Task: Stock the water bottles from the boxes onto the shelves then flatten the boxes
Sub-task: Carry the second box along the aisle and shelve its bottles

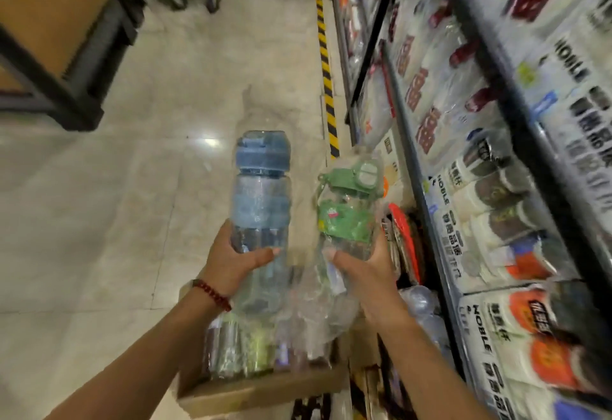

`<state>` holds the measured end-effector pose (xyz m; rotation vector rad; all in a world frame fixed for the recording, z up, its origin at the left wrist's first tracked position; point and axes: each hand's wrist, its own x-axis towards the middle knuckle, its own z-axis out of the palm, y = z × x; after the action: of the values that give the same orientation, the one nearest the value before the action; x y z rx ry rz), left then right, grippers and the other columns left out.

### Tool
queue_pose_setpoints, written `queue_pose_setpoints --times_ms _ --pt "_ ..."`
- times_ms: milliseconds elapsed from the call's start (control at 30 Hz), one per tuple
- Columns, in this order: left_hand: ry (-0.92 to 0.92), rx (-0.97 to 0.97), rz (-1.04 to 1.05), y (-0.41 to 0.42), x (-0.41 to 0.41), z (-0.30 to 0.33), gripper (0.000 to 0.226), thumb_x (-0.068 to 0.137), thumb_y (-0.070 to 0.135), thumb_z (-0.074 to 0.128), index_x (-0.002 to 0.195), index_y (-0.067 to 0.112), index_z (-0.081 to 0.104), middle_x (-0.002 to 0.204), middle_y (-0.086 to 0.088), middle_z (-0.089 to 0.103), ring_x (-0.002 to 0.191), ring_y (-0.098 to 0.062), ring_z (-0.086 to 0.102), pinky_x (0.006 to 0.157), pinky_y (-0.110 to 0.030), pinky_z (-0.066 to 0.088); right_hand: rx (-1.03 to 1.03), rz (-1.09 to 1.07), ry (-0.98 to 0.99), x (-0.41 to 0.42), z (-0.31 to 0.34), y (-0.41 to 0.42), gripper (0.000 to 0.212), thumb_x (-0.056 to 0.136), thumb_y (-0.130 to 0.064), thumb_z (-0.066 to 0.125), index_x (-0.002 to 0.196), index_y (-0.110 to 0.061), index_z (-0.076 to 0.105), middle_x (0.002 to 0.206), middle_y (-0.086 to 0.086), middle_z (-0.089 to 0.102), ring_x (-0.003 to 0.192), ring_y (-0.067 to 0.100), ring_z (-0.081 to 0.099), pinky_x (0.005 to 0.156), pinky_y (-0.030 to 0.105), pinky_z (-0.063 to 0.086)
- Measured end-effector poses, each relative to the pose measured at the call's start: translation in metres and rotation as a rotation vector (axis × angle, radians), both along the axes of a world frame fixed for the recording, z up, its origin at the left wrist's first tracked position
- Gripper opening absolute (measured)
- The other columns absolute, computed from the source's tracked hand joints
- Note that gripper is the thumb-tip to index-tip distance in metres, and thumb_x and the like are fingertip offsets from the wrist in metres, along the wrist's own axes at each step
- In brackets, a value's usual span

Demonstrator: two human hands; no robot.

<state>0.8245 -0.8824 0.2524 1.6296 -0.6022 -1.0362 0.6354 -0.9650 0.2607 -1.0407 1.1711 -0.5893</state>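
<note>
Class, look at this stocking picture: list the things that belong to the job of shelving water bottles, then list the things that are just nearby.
Belongs to the job:
left hand holding the blue bottle
right hand holding the green bottle
cardboard box with more bottles
shelves

Just nearby:
striped floor tape
dark wooden rack
red bead bracelet

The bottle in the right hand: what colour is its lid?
Green lid, seen in the head view.

We reach both our arms forward, side by side. Our left hand (pixel 231 260), beads at the wrist, grips with thumb across; our right hand (pixel 367 270) grips likewise, fingers curled.
</note>
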Motion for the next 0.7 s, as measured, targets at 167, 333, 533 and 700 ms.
queue_pose_setpoints --times_ms 167,333,533,700 --pt "-0.082 -0.238 -0.026 -0.010 0.002 0.115 0.076 0.039 0.040 0.078 0.109 0.021 0.054 0.104 0.001 0.064 0.092 -0.006 0.063 0.069 -0.014 0.051 -0.167 -0.027 -0.167 -0.006 0.115 -0.009 0.082 0.048 -0.017 0.080 0.122 -0.028 0.049 0.112 0.002 0.066 0.105 0.017 0.065 0.083 0.036 0.055" --pt "-0.115 -0.414 -0.129 0.001 -0.002 0.201 0.068 0.042 0.036 0.082 0.104 0.024 0.056 0.090 0.009 0.071 0.087 -0.007 0.067 0.072 -0.021 0.054 -0.294 -0.036 -0.280 -0.021 0.204 0.009 0.078 0.050 -0.015 0.078 0.123 -0.022 0.050 0.124 0.019 0.058 0.117 0.039 0.056 0.096 0.059 0.046" --pt "-0.039 -0.518 -0.241 0.027 -0.009 0.259 0.074 0.040 0.038 0.086 0.105 0.026 0.055 0.094 0.010 0.071 0.091 -0.010 0.067 0.075 -0.026 0.054 -0.451 -0.099 -0.328 -0.040 0.266 0.062 0.077 0.051 -0.013 0.078 0.121 -0.024 0.050 0.111 0.007 0.065 0.105 0.028 0.063 0.084 0.040 0.054" --pt "0.005 -0.561 -0.400 0.053 -0.017 0.286 0.093 0.034 0.057 0.089 0.115 0.022 0.055 0.112 -0.006 0.065 0.106 -0.024 0.063 0.087 -0.038 0.052 -0.497 -0.283 -0.314 -0.052 0.287 0.120 0.073 0.050 -0.009 0.076 0.114 -0.033 0.051 0.097 -0.010 0.070 0.093 0.011 0.068 0.074 0.029 0.053"
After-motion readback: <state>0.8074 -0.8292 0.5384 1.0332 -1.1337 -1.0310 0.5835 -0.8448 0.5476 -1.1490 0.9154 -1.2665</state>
